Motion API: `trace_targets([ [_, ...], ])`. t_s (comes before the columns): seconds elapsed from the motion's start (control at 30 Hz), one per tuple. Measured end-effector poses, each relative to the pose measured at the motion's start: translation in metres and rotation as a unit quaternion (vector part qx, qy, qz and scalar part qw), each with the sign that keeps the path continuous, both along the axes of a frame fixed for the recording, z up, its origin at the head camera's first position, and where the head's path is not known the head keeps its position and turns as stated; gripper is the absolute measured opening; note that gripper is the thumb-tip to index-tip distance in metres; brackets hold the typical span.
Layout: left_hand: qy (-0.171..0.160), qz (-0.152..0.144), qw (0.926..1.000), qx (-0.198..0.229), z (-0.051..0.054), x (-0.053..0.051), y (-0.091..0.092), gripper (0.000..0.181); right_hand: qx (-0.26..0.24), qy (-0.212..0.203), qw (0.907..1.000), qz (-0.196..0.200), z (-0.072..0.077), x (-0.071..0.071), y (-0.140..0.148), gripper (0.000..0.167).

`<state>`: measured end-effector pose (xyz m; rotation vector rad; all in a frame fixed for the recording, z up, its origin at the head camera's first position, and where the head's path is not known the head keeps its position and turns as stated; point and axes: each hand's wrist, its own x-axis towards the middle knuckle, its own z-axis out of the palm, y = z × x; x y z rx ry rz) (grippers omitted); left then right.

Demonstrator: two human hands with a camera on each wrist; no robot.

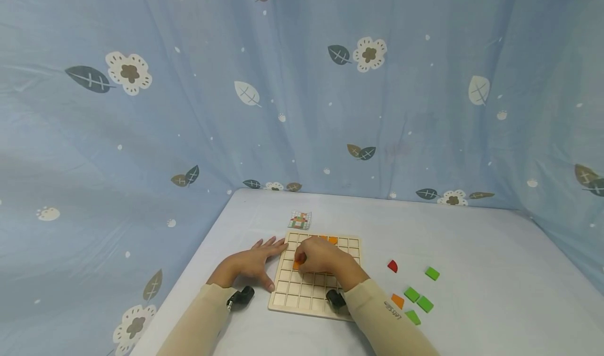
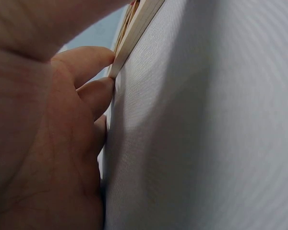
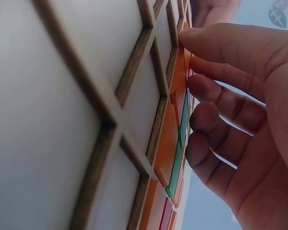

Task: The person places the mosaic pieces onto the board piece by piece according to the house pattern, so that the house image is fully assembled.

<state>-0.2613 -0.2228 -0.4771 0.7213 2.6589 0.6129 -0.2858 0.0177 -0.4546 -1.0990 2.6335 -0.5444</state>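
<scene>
My left hand [image 1: 255, 264] rests at the left side of a wooden grid board [image 1: 293, 301], fingers spread, with fingertips and thumb touching its edge. The left wrist view has those fingers against the board's side [image 2: 128, 45]. Over the board, my right hand [image 1: 323, 255] pinches an orange tile [image 1: 297, 265] at a cell left of centre. Its thumb and index finger meet the tile in the right wrist view, while the other fingers curl loosely. More orange tiles [image 3: 167, 139] and green tiles [image 3: 174, 172] sit in the grid, partly hidden by this hand in the head view.
A small pattern card [image 1: 300, 220] lies behind the board. To the right on the white table are a red quarter-round piece [image 1: 392, 266], an orange piece [image 1: 398, 301] and several green pieces [image 1: 412, 294]. A blue patterned curtain [image 1: 302, 109] hangs behind.
</scene>
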Motion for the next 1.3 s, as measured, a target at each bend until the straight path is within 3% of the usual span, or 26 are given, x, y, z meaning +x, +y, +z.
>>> trace_targets([
  [0.37,0.006,-0.006,0.9999,-0.004,-0.003,-0.001,0.0,0.121,-0.021,0.004,0.9998,0.007,0.006,0.004,0.008,0.019],
  [0.6,0.006,0.001,0.9999,-0.009,-0.003,0.0,0.0,0.121,-0.016,0.034,0.9991,0.022,0.018,0.005,0.025,0.017],
  [0.97,0.008,0.013,0.9999,-0.003,-0.002,0.002,0.002,0.121,-0.007,0.06,0.9979,-0.025,0.029,0.004,0.076,0.014],
  [1.3,0.003,0.016,0.9999,-0.004,-0.001,0.001,0.003,0.122,0.033,0.051,0.9928,-0.103,0.029,0.0,0.124,0.019],
])
